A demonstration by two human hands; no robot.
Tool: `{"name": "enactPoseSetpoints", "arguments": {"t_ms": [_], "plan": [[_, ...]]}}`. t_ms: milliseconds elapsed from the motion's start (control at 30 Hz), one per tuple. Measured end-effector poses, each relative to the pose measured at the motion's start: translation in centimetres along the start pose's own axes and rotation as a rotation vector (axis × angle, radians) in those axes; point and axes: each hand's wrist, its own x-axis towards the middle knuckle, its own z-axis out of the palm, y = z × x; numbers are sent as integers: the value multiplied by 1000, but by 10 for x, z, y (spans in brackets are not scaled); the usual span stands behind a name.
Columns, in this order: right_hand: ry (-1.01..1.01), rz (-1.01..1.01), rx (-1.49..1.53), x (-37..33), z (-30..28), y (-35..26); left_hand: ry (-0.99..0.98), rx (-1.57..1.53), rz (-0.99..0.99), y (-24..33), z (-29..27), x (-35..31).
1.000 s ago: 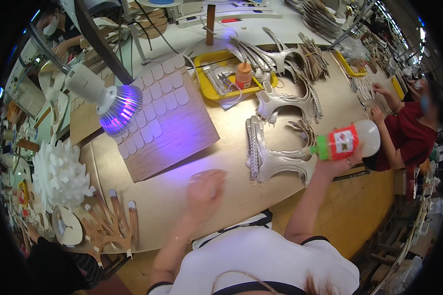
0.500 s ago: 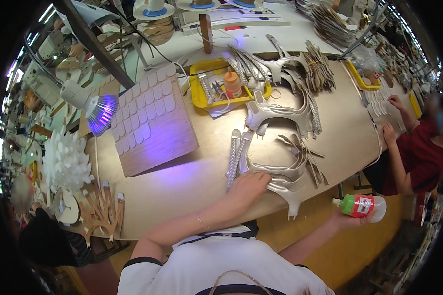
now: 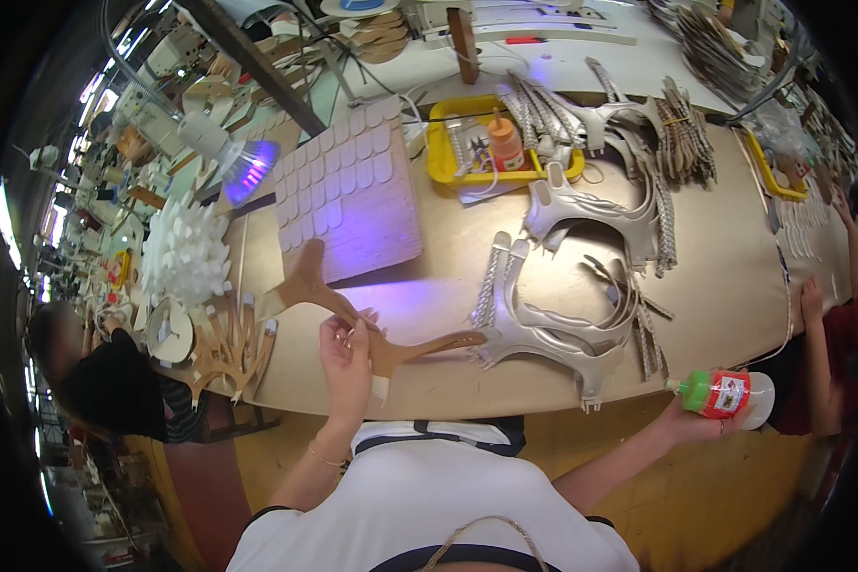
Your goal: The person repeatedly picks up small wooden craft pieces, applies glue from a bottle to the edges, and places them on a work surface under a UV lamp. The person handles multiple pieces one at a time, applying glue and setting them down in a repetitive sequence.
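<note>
My left hand pinches a tan leather shoe-upper piece above the near edge of the table. Its smooth brown side faces up, and one broad end sticks up toward the wooden board. The other end reaches toward a pile of silver shoe uppers with braided straps. Off the table's front edge at the right, my right hand is wrapped round a squeeze bottle with a green top and red label. The bottle lies on its side, nozzle pointing left.
A wooden board carries rows of rounded pale pieces under a lit lamp. Behind are a yellow tray with an orange bottle, and more silver uppers. Tan strap pieces lie left. People sit at both sides.
My left hand has moved left from the silver pile and now holds up the shoe-upper piece, brown side showing. My right hand still holds the bottle. The view has shifted left.
</note>
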Motion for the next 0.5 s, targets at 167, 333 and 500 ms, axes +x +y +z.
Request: {"name": "enactPoseSetpoints", "arguments": {"t_ms": [167, 333, 500], "plan": [[-78, 35, 25, -14, 8, 9, 447, 781, 432, -33, -19, -28], [-248, 119, -37, -35, 24, 16, -318, 880, 507, -23, 7, -3], [-625, 458, 192, -70, 41, 20, -666, 773, 379, -31, 29, 18]]}}
